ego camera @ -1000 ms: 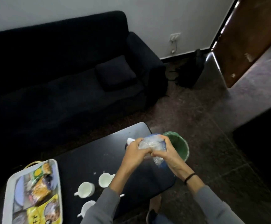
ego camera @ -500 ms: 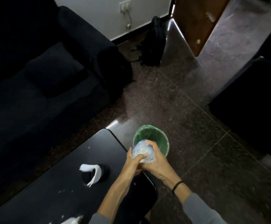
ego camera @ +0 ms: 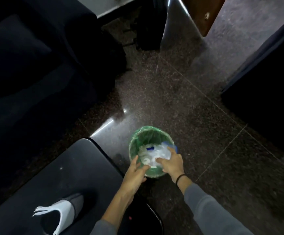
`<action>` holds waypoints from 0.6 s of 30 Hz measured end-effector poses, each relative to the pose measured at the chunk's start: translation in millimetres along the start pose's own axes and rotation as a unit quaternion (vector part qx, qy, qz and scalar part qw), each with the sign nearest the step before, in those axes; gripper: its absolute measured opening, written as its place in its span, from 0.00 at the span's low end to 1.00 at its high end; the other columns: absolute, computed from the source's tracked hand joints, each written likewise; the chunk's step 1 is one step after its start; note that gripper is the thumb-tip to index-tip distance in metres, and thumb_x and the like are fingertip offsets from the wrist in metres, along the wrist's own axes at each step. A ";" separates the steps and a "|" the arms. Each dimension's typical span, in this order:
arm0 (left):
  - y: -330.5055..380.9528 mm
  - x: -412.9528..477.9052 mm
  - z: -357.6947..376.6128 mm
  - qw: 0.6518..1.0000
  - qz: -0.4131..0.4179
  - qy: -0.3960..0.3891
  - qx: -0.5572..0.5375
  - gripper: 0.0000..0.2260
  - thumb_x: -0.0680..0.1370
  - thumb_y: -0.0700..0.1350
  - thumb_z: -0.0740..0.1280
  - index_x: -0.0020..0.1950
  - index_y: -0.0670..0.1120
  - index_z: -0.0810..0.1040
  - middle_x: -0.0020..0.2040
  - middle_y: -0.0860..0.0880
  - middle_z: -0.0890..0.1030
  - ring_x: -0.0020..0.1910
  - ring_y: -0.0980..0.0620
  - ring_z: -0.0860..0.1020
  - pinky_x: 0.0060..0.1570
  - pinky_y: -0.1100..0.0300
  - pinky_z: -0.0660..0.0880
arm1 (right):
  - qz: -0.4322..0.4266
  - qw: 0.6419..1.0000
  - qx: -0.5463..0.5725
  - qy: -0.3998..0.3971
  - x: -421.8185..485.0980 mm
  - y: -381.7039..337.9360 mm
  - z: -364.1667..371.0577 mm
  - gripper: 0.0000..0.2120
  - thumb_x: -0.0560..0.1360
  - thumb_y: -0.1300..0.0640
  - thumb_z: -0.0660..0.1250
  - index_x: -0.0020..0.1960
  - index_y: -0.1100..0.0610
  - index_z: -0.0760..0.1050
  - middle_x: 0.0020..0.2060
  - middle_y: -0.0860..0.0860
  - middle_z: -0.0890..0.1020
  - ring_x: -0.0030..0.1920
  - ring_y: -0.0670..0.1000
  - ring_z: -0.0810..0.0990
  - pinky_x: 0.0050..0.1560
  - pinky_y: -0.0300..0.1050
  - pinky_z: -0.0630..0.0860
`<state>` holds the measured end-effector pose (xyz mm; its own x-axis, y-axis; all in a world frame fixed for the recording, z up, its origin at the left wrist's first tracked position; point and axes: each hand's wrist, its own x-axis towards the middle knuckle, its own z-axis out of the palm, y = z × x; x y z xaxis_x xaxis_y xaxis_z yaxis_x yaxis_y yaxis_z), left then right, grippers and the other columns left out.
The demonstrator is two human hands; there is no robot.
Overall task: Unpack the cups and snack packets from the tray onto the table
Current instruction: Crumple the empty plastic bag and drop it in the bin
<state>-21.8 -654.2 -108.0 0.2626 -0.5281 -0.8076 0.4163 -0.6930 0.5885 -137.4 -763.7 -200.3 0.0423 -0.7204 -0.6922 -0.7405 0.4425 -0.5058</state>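
Observation:
A small bin with a green liner stands on the floor just past the black table's corner. Crumpled clear plastic wrap with blue bits lies inside it. My right hand rests on top of the wrap, fingers curled over it, inside the bin's mouth. At the bin's near rim, my left hand has its fingers apart and holds nothing. The tray, cups and snack packets are out of view.
A white torn wrapper lies over a dark object on the table. A dark sofa fills the left, a black bag and a brown door are at the top, and dark furniture stands at right.
Both hands carried the crumpled plastic wrap from above the table down into the bin. My left hand has come off it. The view swung right, losing the tray and cups.

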 end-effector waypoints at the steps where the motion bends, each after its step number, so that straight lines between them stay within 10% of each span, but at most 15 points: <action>1: -1.7 4.5 0.4 1.000 -0.004 0.004 0.005 0.30 0.82 0.43 0.66 0.81 0.53 0.57 0.63 0.56 0.78 0.57 0.57 0.79 0.59 0.56 0.76 | -0.001 1.000 -0.001 -0.005 8.2 -0.5 3.7 0.39 0.71 0.54 0.79 0.78 0.50 0.66 0.73 0.58 0.66 0.70 0.62 0.72 0.64 0.60 0.78; 18: -10.5 -16.3 -6.5 0.999 -0.023 0.044 0.014 0.25 0.81 0.45 0.67 0.77 0.48 0.66 0.66 0.47 0.79 0.65 0.51 0.77 0.62 0.49 0.78 | 0.023 0.994 0.087 -0.068 -32.3 -8.5 10.7 0.14 0.74 0.63 0.74 0.58 0.57 0.79 0.53 0.56 0.83 0.46 0.50 0.82 0.34 0.38 0.81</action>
<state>-24.8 -635.2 -101.3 0.3189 -0.4514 -0.8334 0.4057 -0.7296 0.5505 -125.4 -738.4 -179.2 0.1094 -0.6235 -0.7741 -0.6167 0.5682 -0.5448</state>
